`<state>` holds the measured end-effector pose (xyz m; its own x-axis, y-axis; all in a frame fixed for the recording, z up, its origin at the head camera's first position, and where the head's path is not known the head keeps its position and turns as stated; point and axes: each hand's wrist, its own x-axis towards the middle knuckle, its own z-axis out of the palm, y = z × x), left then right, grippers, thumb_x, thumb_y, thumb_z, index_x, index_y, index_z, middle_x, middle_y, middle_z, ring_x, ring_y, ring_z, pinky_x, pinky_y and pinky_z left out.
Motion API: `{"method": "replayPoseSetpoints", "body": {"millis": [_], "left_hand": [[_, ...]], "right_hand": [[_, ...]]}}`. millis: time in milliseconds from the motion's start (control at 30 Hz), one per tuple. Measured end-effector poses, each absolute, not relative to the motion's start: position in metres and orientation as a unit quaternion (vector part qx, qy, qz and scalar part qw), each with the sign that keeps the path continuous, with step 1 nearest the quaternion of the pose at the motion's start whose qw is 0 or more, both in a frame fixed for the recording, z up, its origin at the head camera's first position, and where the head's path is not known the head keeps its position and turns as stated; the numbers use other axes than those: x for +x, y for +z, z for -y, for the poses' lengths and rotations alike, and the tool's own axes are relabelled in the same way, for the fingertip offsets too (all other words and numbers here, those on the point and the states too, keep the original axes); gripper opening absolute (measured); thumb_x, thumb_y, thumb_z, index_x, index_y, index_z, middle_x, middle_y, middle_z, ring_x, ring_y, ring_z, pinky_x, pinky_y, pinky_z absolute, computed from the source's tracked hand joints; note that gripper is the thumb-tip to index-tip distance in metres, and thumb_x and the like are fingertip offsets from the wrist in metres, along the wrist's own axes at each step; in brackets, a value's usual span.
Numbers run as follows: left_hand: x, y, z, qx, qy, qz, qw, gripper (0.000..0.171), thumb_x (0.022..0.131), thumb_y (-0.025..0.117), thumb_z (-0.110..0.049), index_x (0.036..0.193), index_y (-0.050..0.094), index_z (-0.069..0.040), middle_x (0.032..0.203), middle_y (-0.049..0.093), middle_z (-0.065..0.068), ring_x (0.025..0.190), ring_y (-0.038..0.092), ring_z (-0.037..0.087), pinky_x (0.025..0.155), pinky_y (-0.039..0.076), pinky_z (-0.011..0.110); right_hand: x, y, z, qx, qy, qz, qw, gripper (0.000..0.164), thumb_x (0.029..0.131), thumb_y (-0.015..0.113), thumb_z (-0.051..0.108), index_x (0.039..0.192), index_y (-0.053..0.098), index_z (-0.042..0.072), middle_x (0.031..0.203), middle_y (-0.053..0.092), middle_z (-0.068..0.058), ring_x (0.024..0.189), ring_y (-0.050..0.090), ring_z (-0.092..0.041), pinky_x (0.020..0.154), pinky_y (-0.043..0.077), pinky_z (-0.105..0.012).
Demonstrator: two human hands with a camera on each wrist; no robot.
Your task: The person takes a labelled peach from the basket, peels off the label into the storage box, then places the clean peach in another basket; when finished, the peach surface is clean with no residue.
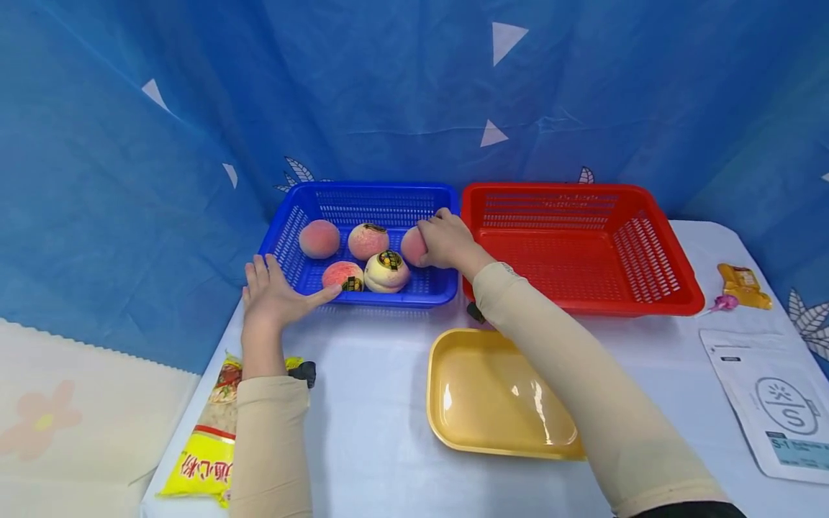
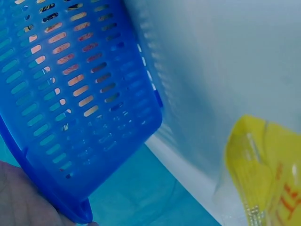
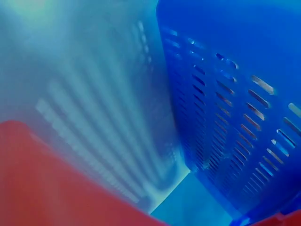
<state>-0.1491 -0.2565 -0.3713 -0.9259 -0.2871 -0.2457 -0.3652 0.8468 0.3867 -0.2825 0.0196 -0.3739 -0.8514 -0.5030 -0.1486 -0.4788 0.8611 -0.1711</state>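
A blue plastic basket [image 1: 363, 301] holds several peaches, some with dark stickers. My right hand [image 1: 448, 241] reaches over its right end, fingers and thumb curled round a pink peach [image 1: 411, 247]. With fingers spread, my left hand [image 1: 275, 298] is at the basket's front left corner; its thumb tip is near a red peach [image 1: 337, 273]. A pale peach [image 1: 386, 277] with a round sticker sits front and centre, another stickered peach [image 1: 368, 241] behind it, and a plain pink peach [image 1: 319, 239] at left. The right wrist view shows only the baskets' outer walls, no hand.
A red basket [image 1: 557, 273] stands right beside the blue one. Under my right forearm lies a yellow tray [image 1: 492, 403]. A yellow food bag [image 1: 207, 446] is at left; a white pouch [image 1: 771, 403], a lollipop [image 1: 725, 302] and a gold wrapper [image 1: 745, 285] lie at right.
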Motion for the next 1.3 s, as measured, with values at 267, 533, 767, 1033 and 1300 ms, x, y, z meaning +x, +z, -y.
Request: {"method": "replayPoseSetpoints", "body": {"millis": [267,533,767,1033,1300], "left_hand": [[-0.15,-0.372,0.259,-0.163,0.228,-0.955,0.094,0.15,0.066,0.058,-0.089,0.151,-0.023,0.004,0.159,-0.028,0.026,0.148,-0.023,0.048,0.12,-0.001,0.067],[-0.149,-0.371,0.259,-0.176,0.237,-0.951,0.096,0.151,0.066,0.062,-0.086,0.15,-0.024,0.004,0.159,-0.029,0.025,0.148,-0.024,0.047,0.119,0.001,0.067],[-0.15,-0.37,0.258,-0.173,0.233,-0.952,0.1,0.15,0.067,0.062,-0.086,0.151,-0.024,0.005,0.16,-0.027,0.027,0.148,-0.023,0.047,0.12,0.001,0.067],[-0.15,-0.37,0.259,-0.173,0.232,-0.951,0.107,0.149,0.068,0.062,-0.085,0.15,-0.024,0.005,0.159,-0.027,0.027,0.148,-0.022,0.047,0.119,0.001,0.067],[-0.148,-0.369,0.262,-0.177,0.23,-0.951,0.109,0.15,0.067,0.062,-0.086,0.15,-0.024,0.005,0.158,-0.029,0.027,0.148,-0.023,0.048,0.119,0.001,0.068]], "right_hand": [[-0.279,-0.378,-0.021,-0.266,-0.077,-0.956,0.098,0.076,0.081,0.079,0.037,0.145,0.042,0.018,0.148,0.052,-0.011,0.142,0.032,-0.035,0.12,0.023,-0.047],[-0.278,-0.381,-0.021,-0.271,-0.051,-0.958,0.082,0.087,0.079,0.079,0.045,0.149,0.041,0.009,0.152,0.046,-0.015,0.144,0.036,-0.034,0.123,0.022,-0.047],[-0.276,-0.379,-0.023,-0.279,-0.091,-0.954,0.057,0.084,0.078,0.079,0.04,0.145,0.043,0.003,0.147,0.045,-0.021,0.139,0.042,-0.036,0.122,0.029,-0.048],[-0.269,-0.367,-0.032,-0.273,-0.241,-0.93,0.054,0.08,0.079,0.082,0.03,0.144,0.04,0.012,0.136,0.041,-0.01,0.111,0.059,-0.028,0.102,0.053,-0.043],[-0.26,-0.352,-0.04,-0.305,-0.326,-0.894,0.036,0.081,0.075,0.085,0.028,0.143,0.043,0.013,0.139,0.039,-0.008,0.117,0.053,-0.023,0.101,0.054,-0.038]]}}
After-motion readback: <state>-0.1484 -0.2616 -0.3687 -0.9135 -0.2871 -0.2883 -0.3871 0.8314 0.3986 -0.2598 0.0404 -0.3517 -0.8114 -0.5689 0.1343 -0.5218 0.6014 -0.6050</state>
